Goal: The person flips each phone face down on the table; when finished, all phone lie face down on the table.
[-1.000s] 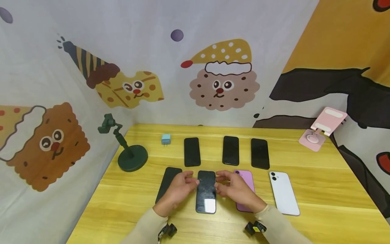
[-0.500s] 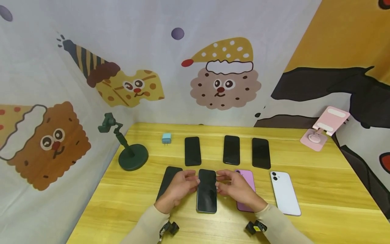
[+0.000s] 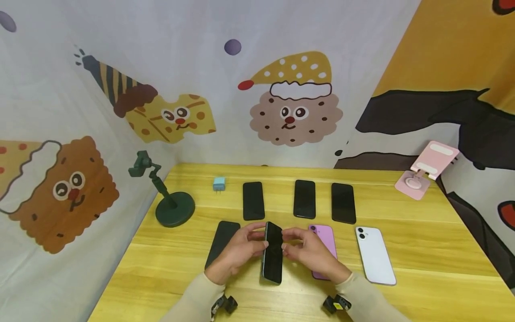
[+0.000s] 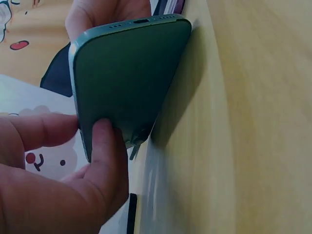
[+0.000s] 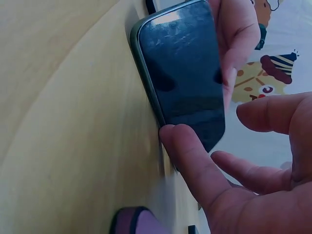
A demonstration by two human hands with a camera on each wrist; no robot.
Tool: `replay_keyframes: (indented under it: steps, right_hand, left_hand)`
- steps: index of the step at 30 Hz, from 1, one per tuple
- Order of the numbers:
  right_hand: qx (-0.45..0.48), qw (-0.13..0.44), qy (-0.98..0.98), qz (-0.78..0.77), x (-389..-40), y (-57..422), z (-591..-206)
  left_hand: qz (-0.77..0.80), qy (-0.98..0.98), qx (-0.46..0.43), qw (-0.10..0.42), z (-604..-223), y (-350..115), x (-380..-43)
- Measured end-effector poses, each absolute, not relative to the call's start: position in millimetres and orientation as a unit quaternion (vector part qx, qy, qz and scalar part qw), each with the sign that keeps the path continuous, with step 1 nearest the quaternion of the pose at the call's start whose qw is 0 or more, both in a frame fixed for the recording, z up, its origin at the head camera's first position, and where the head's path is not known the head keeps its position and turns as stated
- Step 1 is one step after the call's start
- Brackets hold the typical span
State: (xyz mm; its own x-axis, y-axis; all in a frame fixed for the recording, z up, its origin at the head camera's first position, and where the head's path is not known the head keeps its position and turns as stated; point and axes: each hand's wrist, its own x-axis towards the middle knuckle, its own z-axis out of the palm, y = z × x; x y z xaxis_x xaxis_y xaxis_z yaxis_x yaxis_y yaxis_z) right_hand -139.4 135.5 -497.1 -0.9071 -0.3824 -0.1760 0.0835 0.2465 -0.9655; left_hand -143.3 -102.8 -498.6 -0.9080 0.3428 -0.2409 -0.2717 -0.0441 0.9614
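My left hand (image 3: 241,246) pinches a smartphone (image 3: 273,255) by its left long edge, fingers against the green back (image 4: 131,73) in the left wrist view. The phone is tilted up on its side, its left edge raised and its right edge low at the table. Its black screen (image 5: 185,73) faces my right hand (image 3: 307,248). In the right wrist view, fingertips (image 5: 183,134) of the right hand touch the low edge, and the thumb stands apart. A dark phone (image 3: 221,239) lies partly under the left hand, and a pink phone (image 3: 327,237) partly under the right.
Three black phones (image 3: 253,201) lie along the back of the wooden table (image 3: 426,250). A white phone (image 3: 376,255) is at the right. Also here are a blue charger plug (image 3: 219,183), a green phone stand (image 3: 175,208) and a pink phone stand (image 3: 414,184).
The middle phone lay flat before; now its left edge is lifted by the left hand and it leans to the right. The other phones and the stands have stayed in place.
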Motion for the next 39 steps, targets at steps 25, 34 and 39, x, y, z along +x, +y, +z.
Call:
replay_keyframes:
  steps: [25,34,39]
  right_hand:
    - [-0.086,0.218,0.72,-0.653,-129.9,134.3,-495.8]
    - [-0.067,0.208,0.739,-0.637,-130.2,138.6,-492.6]
    - [-0.066,0.207,0.729,-0.649,-130.0,139.8,-492.2]
  left_hand:
    - [0.732,0.607,0.077,0.301,-502.7,-84.8,-140.3]
    - [0.719,0.627,0.057,0.295,-499.5,-86.0,-141.3]
    - [0.721,0.631,0.033,0.283,-500.8,-91.1,-140.0]
